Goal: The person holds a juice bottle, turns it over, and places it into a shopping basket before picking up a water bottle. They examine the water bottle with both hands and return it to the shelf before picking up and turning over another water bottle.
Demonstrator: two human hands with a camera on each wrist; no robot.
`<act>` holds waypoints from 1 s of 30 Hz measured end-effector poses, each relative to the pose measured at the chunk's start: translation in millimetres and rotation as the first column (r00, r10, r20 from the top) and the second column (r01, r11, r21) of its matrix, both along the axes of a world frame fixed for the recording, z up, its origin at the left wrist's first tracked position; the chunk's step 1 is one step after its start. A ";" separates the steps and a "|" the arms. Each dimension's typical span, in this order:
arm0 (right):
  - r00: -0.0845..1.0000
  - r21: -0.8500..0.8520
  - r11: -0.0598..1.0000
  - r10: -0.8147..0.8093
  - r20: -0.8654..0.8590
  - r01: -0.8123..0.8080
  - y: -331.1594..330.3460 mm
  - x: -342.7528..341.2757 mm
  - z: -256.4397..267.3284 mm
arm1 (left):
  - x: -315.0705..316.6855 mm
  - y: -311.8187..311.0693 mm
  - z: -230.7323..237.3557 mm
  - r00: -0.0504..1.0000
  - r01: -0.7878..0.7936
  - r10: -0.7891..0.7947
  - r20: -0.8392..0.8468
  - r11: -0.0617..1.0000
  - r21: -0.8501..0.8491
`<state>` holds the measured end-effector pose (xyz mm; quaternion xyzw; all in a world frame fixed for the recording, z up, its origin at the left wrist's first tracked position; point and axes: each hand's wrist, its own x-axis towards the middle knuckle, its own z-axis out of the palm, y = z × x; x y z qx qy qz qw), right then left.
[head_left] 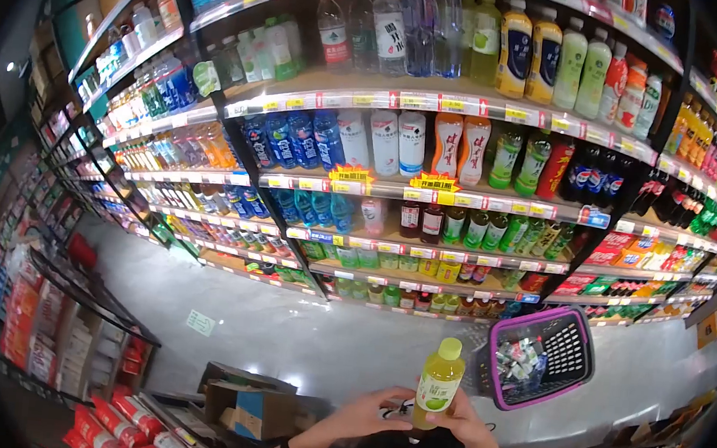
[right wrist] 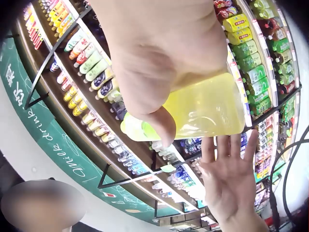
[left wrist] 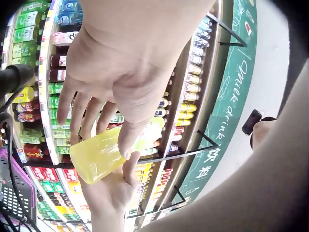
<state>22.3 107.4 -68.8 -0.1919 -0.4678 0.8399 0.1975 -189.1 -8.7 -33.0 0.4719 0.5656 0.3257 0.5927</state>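
Observation:
In the head view, a bottle of yellow-green drink (head_left: 440,383) with a pale label and a light green cap stands upright before the body. My right hand (head_left: 469,426) grips it around its lower half, thumb across the front; the right wrist view shows that thumb lying along the bottle (right wrist: 207,111). Close beside it on the left is my left hand (head_left: 367,414), its fingers stretched out. Seen from the right wrist, the left hand (right wrist: 229,186) has its palm turned up and spread fingers right by the bottle's base.
Shelves of bottled drinks (head_left: 403,100) rise in several tiers ahead. A purple-rimmed shopping basket (head_left: 496,360) with small packages inside stands on the grey floor to the right. Cardboard boxes (head_left: 274,413) and red packages (head_left: 115,425) lie near the body on the left.

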 end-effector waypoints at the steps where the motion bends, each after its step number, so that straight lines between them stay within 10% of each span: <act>1: 0.999 0.006 0.999 0.035 0.003 -0.035 9.4 -4.0 -7.7 | -1.1 8.6 -15.8 0.998 -0.055 0.056 0.003 0.975 0.216; 4: 0.986 0.063 0.985 0.156 0.066 -0.160 36.0 -6.3 -20.2 | -5.9 52.0 -14.6 1.000 0.009 -0.005 -0.021 0.981 0.195; 10: 0.995 0.590 0.803 -0.095 -0.015 0.085 84.5 -4.1 60.5 | -6.8 133.2 25.5 0.990 0.103 -0.066 -0.127 0.945 0.312; 14: 0.969 0.740 0.644 -0.245 -0.042 0.195 106.8 41.0 86.6 | -20.7 205.6 66.1 0.997 -0.070 0.066 0.026 0.857 0.510; 16: 0.906 0.721 0.660 -0.409 0.110 0.211 101.0 71.1 92.2 | -43.8 251.6 89.0 0.934 -0.142 0.315 -0.170 0.761 0.633; 21: 0.484 0.791 0.596 -0.657 0.577 -0.134 72.3 166.2 1.4 | -90.7 371.0 171.3 0.851 -0.274 0.517 0.093 0.286 0.918; 24: 0.149 0.552 0.761 -0.536 0.831 -0.340 32.0 215.6 -49.9 | -118.2 413.6 205.8 0.799 -0.197 0.601 -0.015 0.286 0.938; 30: 0.064 0.412 0.908 -0.408 0.911 -0.077 -16.7 253.4 -126.1 | -134.5 470.1 234.3 0.853 -0.246 0.519 0.056 0.304 0.920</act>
